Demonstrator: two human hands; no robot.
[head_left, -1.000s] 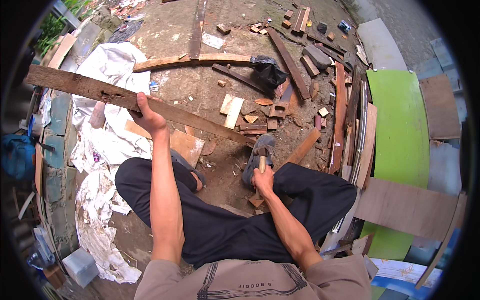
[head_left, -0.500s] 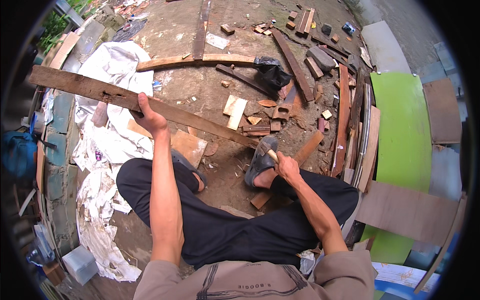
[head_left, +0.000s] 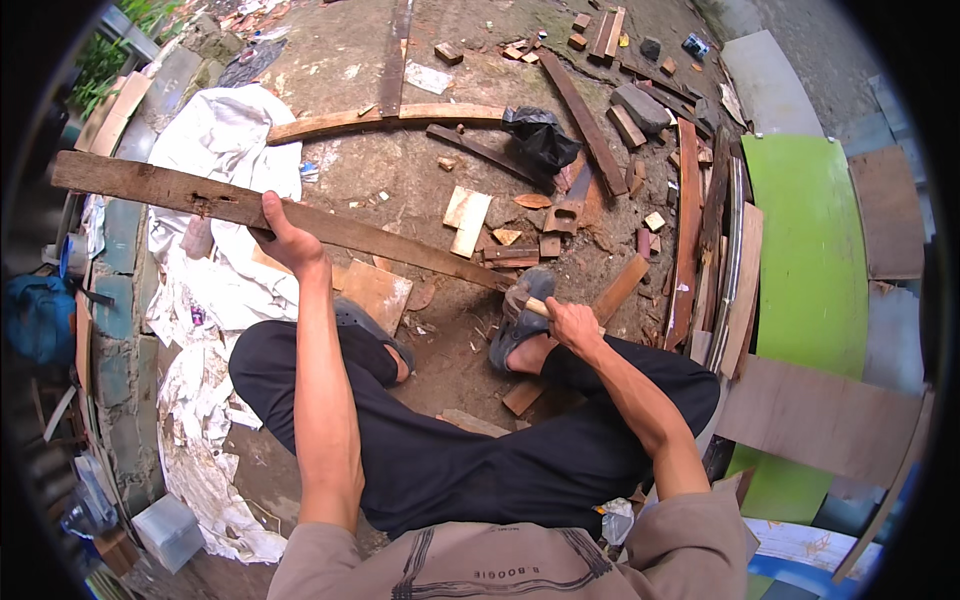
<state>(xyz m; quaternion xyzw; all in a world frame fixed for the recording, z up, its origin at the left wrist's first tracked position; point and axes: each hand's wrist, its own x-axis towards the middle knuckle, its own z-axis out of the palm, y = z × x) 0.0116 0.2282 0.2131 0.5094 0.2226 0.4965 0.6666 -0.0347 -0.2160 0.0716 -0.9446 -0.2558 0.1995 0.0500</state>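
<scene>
Lower now than a second ago, the right hand (head_left: 575, 325) has come down with the hammer (head_left: 527, 303), its fist clenched round the pale wooden handle and the head sitting just beyond the knuckles, at the near end of the long plank (head_left: 270, 213). That plank is a weathered, dark brown board, rough along its edges, running from far out past the left hand (head_left: 285, 238) down to the hammer; the left hand grips it from below partway along, thumb hooked over the top edge. Just beneath the right fist a grey sandal (head_left: 518, 320) on the person's foot rests at the plank's end, and a second sandal (head_left: 370, 330) sits nearer the left forearm. Beyond the hammer lie pale offcuts (head_left: 467, 217), small wood chips and a black plastic bag (head_left: 541, 137); a curved board (head_left: 390, 118) lies farther off. Behind the left hand, crumpled white sheeting (head_left: 215, 150) spreads over the ground. Off past the right hand, stacked boards and a bright green panel (head_left: 810, 250) stand close together. Everything rests on bare, littered dirt (head_left: 420, 180) outdoors.
</scene>
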